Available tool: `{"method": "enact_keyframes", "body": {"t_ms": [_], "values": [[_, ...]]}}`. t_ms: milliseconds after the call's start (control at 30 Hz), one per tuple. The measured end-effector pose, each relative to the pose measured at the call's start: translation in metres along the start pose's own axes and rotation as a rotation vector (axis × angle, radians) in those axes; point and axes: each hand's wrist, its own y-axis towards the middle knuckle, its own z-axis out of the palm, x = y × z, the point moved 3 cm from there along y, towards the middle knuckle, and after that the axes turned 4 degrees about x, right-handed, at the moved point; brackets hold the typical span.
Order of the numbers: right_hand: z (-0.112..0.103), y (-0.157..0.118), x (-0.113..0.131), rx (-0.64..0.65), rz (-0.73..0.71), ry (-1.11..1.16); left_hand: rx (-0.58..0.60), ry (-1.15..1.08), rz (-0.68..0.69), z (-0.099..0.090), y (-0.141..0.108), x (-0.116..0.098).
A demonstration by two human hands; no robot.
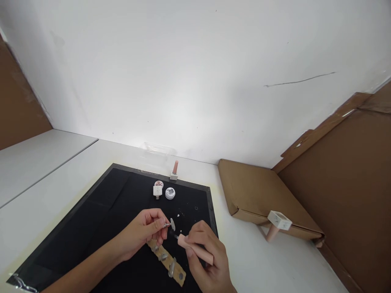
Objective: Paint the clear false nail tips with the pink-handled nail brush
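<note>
My left hand pinches a thin metal stem with a pale false nail tip at its end. In my right hand is a nail polish brush, held by its pink cap with the dark bristle end turned toward the nail tip. The bristles are close below the tip; whether they touch it I cannot tell. Under my hands lies a tan strip bearing several clear nail tips. Farther back, an uncapped white polish bottle lies beside a small white jar.
A black mat covers the white table. Behind the bottle sits another jar. A pink-capped polish bottle stands at the mat's back edge, and another polish bottle is at the right by a flat cardboard box.
</note>
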Motion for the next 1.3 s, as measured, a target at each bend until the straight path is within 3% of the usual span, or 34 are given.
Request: {"method": "enact_keyframes", "body": {"t_ms": [167, 367, 533, 733, 900, 1100, 1300], "values": [[-0.0026, -0.0023, -0.0014, -0.042, 0.009, -0.012, 0.009, 0.009, 0.001, 0.0004, 0.0002, -0.0004], [-0.0004, -0.0026, -0.0014, 0.032, -0.024, -0.007, 0.001, 0.017, 0.007, 0.0003, 0.0008, -0.0007], [-0.0026, -0.0035, -0.0015, -0.04, 0.006, -0.009, 0.003, 0.014, 0.0, 0.0006, -0.0004, -0.0005], [-0.0004, -0.0014, -0.0016, 0.029, 0.006, 0.005, 0.011, 0.011, 0.003, 0.0007, -0.0008, -0.0007], [-0.0029, -0.0025, -0.0023, -0.049, 0.022, 0.039, 0.014, 0.011, 0.004, 0.0013, -0.0004, -0.0012], [-0.0007, -0.0032, -0.0038, 0.003, 0.026, 0.041, 0.01, 0.012, 0.004, 0.0006, -0.0003, -0.0003], [-0.0027, -0.0028, -0.0034, -0.053, 0.005, 0.022, 0.018, 0.006, 0.014, 0.0003, 0.0, -0.0002]]}}
